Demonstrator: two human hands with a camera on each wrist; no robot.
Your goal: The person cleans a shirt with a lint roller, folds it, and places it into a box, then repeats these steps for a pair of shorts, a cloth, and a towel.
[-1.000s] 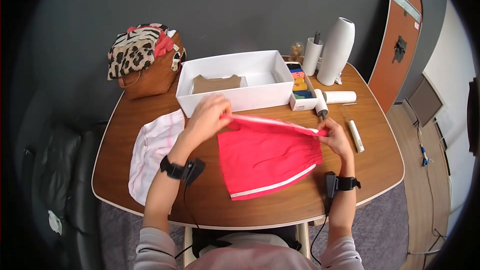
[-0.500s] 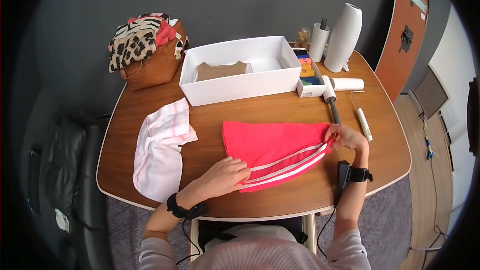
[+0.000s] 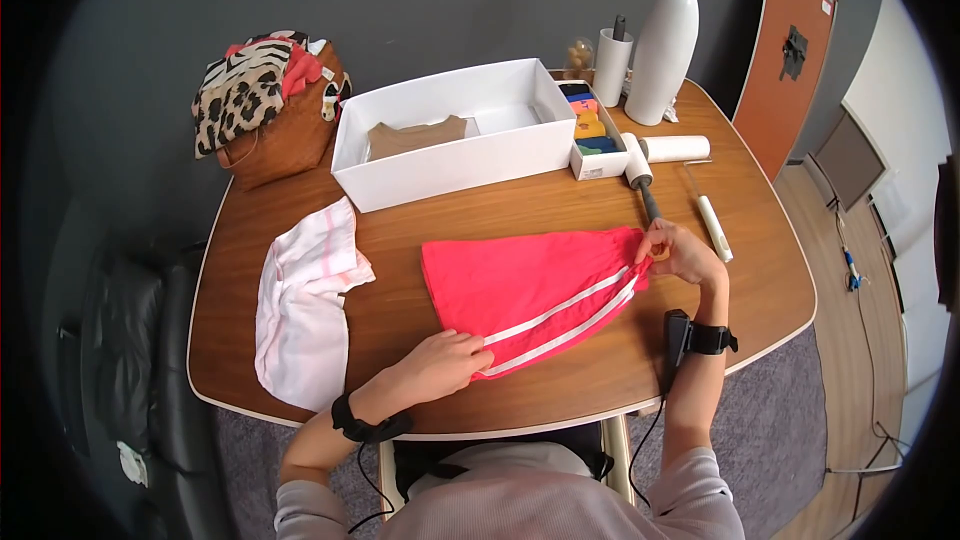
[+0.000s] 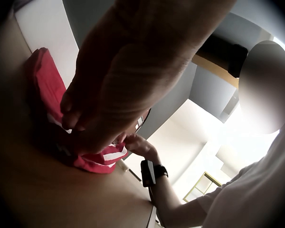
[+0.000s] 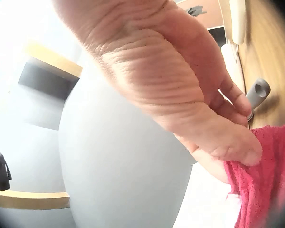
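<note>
Red shorts (image 3: 530,275) with white side stripes lie folded lengthwise on the table, hem toward the left and gathered waist toward the right. At the lower hem corner my left hand (image 3: 440,365) pinches the cloth beside the stripes; in the left wrist view its fingertips meet on the fabric. My right hand (image 3: 682,252) pinches the waist end between thumb and fingers, and the right wrist view shows the thumb pressed on the red cloth (image 5: 270,166). Just beyond that hand is the grey handle of a lint roller (image 3: 638,165).
A white box (image 3: 460,175) holding a folded brown garment stands at the back, beside a smaller box (image 3: 603,166) of rolled colourful items. A pinkish-white cloth (image 3: 305,310) lies left, below a brown bag (image 3: 285,155) with patterned fabric. White roll (image 3: 675,148), white-handled tool (image 3: 714,228) and vase (image 3: 663,60) stand right.
The shorts were held up and spread, then folded down onto the table with their stripes along the near side. My left hand moved from the far waist edge to the near hem corner.
</note>
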